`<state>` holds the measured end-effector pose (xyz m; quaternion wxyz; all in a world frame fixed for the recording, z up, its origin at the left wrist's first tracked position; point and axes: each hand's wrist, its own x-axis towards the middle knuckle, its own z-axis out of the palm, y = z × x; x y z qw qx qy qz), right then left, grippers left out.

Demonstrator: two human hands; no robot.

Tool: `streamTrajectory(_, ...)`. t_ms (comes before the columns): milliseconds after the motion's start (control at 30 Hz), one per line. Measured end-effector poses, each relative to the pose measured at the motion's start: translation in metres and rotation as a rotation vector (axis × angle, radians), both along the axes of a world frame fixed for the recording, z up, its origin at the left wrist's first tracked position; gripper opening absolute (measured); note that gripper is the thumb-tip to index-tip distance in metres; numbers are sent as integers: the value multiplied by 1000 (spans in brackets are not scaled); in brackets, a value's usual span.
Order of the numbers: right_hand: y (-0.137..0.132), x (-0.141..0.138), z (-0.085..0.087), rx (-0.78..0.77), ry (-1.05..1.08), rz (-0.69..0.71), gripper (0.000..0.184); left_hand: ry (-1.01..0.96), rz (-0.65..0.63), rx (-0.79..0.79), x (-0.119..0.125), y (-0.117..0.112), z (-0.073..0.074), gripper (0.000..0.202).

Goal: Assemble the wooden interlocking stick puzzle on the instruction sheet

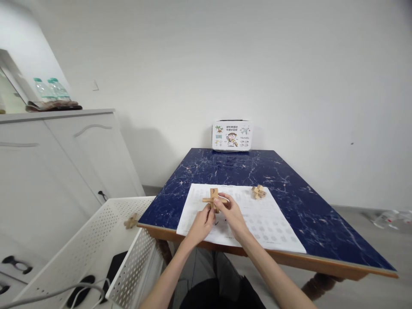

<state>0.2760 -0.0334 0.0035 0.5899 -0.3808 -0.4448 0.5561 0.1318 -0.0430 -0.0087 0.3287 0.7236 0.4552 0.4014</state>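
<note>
Both of my hands hold a small wooden cross-shaped puzzle (214,198) above a white printed sheet (257,219). One upright piece of the puzzle bears a handwritten mark on its top. My left hand (201,224) grips it from below left with fingers curled. My right hand (231,214) pinches its right arm with fingers closed. A second, assembled wooden puzzle (258,191) lies on the sheet to the right, apart from both hands.
The sheet lies on a dark blue marbled table (289,180) with a wooden edge. A white illustrated box (231,135) stands at the far edge by the wall. A white perforated basket (106,240) with another wooden puzzle (131,221) on its rim stands left, beside white cabinets (64,163).
</note>
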Motion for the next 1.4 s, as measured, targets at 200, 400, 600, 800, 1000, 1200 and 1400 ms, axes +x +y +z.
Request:
streamTrajectory(200, 4, 3, -5, -9, 12, 2, 59, -40, -3, -15, 0, -1, 0, 33)
streamTrajectory(400, 7, 8, -4, -12, 32, 41, 60, -13, -1, 6, -1, -1, -1, 32)
streamTrajectory(600, 9, 10, -6, -31, 77, 73, 58, -18, -12, 0, -1, -3, 2, 34)
streamTrajectory(800, 11, 11, -6, -46, 109, 124, 54, -45, -15, -4, -1, -3, 3, 37)
streamTrajectory(1000, 11, 14, -1, 17, 129, 219, 44, -163, -13, -45, -3, -1, -1, 39)
streamTrajectory(1200, 10, 20, -3, 156, -65, 245, 49, -357, -72, -163, -4, 3, -2, 41)
streamTrajectory(1400, 20, 18, -16, 361, -302, 147, 42, -438, -96, -231, -5, 2, 2, 43)
